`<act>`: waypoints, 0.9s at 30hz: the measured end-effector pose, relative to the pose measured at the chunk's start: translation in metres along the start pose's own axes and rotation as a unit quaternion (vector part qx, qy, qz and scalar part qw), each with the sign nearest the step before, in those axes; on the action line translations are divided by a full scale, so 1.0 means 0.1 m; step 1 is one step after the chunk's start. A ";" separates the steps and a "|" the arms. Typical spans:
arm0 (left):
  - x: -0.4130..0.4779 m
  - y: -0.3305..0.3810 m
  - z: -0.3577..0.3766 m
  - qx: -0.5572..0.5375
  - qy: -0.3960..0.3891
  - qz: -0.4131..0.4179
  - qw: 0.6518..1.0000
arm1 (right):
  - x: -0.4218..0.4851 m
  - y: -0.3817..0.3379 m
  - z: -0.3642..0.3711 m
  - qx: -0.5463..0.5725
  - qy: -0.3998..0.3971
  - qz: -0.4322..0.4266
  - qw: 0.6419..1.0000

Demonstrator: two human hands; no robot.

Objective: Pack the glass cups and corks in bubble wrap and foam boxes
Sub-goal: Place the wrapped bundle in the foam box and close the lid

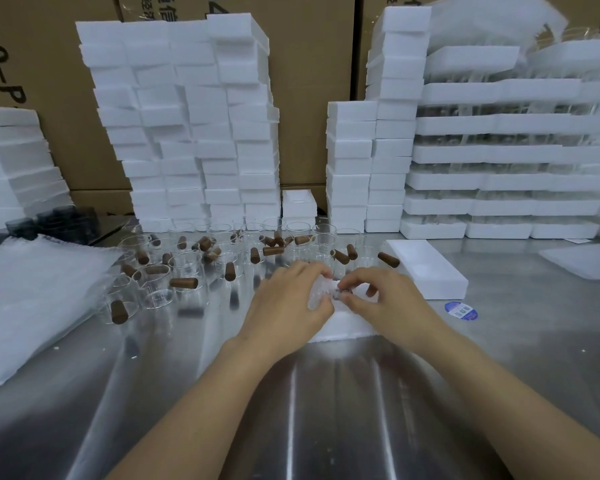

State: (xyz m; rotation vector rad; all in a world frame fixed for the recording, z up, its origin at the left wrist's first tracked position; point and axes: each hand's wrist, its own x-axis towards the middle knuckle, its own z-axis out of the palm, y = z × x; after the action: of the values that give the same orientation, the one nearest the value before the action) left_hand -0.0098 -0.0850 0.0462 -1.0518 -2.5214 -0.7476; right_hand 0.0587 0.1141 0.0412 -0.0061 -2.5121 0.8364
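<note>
Both my hands meet at the table's middle over a low white foam box [343,325]. My left hand [288,303] grips a cup wrapped in bubble wrap [321,292], fingers curled over it. My right hand [385,296] pinches the wrap's open end, where something dark shows. Behind the hands stand several clear glass cups [184,268], many with brown corks [183,282] lying on or beside them. A foam lid [426,268] lies just right of my right hand.
A pile of bubble-wrap sheets [32,303] covers the left of the steel table [326,393]. Tall stacks of foam boxes [194,133] rise behind the cups and at right [499,154]. Cardboard cartons [312,81] form the back wall. A blue sticker [460,311] lies at right.
</note>
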 end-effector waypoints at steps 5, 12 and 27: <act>0.00 -0.01 -0.02 -0.027 -0.013 -0.011 0.999 | 0.04 0.18 -0.25 -0.124 0.106 0.072 0.984; 0.03 -0.10 -0.29 -0.177 -0.086 -0.071 0.978 | -0.03 0.43 -0.44 -0.316 0.024 0.184 0.930; 0.00 -0.18 -0.22 -0.212 -0.028 -0.076 0.974 | -0.06 -0.34 -0.71 0.215 0.250 0.027 0.944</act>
State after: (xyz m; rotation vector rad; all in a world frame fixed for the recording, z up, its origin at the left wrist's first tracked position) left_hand -0.0214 -0.1078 0.0580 -1.0200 -2.5729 -1.3633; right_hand 0.1011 0.1252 0.1065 -0.1259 -1.8296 1.2180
